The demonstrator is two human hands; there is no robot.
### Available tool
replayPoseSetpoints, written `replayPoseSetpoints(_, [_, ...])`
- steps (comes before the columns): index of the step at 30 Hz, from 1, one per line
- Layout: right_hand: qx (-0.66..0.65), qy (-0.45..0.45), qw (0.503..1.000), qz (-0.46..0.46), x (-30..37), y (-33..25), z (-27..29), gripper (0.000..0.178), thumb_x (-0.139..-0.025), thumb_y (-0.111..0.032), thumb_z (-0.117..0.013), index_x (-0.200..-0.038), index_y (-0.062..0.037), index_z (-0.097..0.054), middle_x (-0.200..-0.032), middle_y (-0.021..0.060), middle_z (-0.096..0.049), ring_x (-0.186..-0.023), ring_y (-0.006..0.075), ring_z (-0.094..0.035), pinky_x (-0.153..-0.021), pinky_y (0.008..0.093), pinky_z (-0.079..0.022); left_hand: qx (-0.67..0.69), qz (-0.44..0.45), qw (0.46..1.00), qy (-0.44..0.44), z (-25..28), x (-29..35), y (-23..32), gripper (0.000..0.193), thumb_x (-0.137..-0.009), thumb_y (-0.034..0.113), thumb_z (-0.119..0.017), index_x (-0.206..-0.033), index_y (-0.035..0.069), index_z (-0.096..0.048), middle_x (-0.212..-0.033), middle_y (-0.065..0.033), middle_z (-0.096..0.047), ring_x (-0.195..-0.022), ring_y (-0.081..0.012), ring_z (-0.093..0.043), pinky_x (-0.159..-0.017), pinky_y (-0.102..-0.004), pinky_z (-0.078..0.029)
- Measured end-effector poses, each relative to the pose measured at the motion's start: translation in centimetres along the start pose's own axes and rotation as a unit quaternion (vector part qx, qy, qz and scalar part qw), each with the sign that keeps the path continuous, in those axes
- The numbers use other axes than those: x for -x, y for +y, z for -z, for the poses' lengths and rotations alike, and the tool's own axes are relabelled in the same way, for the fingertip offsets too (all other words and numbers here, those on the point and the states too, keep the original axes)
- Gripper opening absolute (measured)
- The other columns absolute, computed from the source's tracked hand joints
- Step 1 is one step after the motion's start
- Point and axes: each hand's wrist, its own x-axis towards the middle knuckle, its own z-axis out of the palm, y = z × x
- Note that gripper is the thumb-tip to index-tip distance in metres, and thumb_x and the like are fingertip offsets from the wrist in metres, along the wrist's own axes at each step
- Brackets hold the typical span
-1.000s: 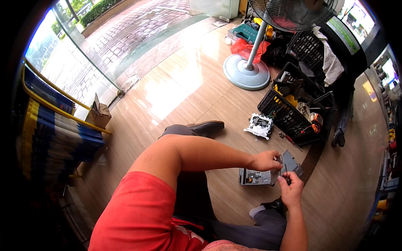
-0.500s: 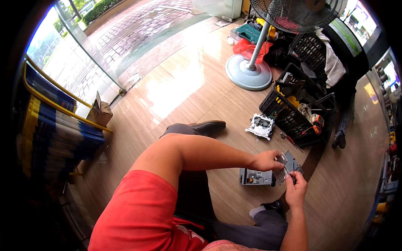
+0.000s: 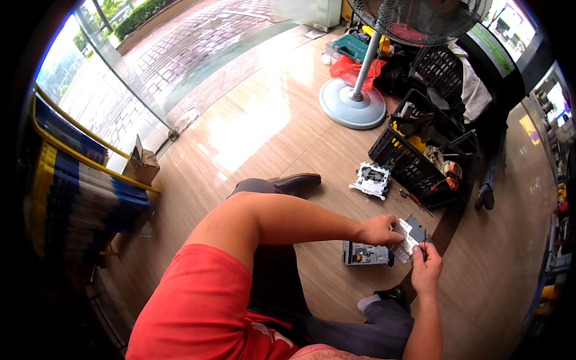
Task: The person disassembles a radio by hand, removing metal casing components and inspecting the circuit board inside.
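Tiled floor (image 3: 327, 201) below, and we're gripping the perf. metal plate (image 3: 406, 241) w/ L hand (image 3: 379, 231) & R hand (image 3: 425, 273), pinching its edges, holding it just right of the grey unit (image 3: 375, 257).

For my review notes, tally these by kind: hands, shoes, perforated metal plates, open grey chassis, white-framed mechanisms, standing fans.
Left hand and right hand: 2
Left shoe and right shoe: 2
Perforated metal plate: 1
Open grey chassis: 1
White-framed mechanism: 1
Standing fan: 1
Total: 8
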Motion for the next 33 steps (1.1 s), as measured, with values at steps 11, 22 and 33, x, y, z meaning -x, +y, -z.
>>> replayPoseSetpoints(11, [0.001, -0.019, 1.000, 0.008, 0.1, -0.6, -0.1, 0.014, -0.089, -0.011, -0.070, -0.090, 0.0025, -0.064, -0.064, 0.0024, -0.056, -0.061, 0.0071, -0.048, -0.057, 0.0266, -0.042, 0.026, 0.018, 0.998, -0.057, 0.3, 0.5, 0.8, 0.047, -0.091, 0.033, -0.068, -0.114, -0.006, -0.054, -0.079, -0.0109, -0.067, -0.069, -0.0165, -0.064, -0.058, -0.0308, -0.051])
replayPoseSetpoints(22, [0.012, -0.059, 0.998, 0.030, 0.4, -1.2, -0.1, 0.015, -0.085, -0.010, -0.072, -0.090, 0.0014, -0.064, -0.069, 0.0076, -0.060, -0.061, 0.0101, -0.053, -0.059, 0.0285, -0.045, 0.003, 0.003, 1.000, -0.016, 0.0, 0.2, -0.1, 0.056, -0.096, 0.047, -0.061, -0.119, -0.003, -0.056, -0.100, -0.0171, -0.069, -0.091, -0.0213, -0.067, -0.075, -0.0348, -0.054])
replayPoseSetpoints(33, [0.017, -0.082, 0.996, 0.035, 0.6, -1.6, -0.1, 0.019, -0.082, -0.012, -0.076, -0.090, 0.0014, -0.065, -0.068, 0.0081, -0.061, -0.061, 0.0130, -0.056, -0.060, 0.0295, -0.047, -0.045, -0.005, 0.999, -0.006, 0.2, 0.0, -0.3, 0.058, -0.093, 0.045, -0.065, -0.121, -0.005, -0.057, -0.109, -0.0228, -0.068, -0.102, -0.0279, -0.067, -0.086, -0.0374, -0.053])
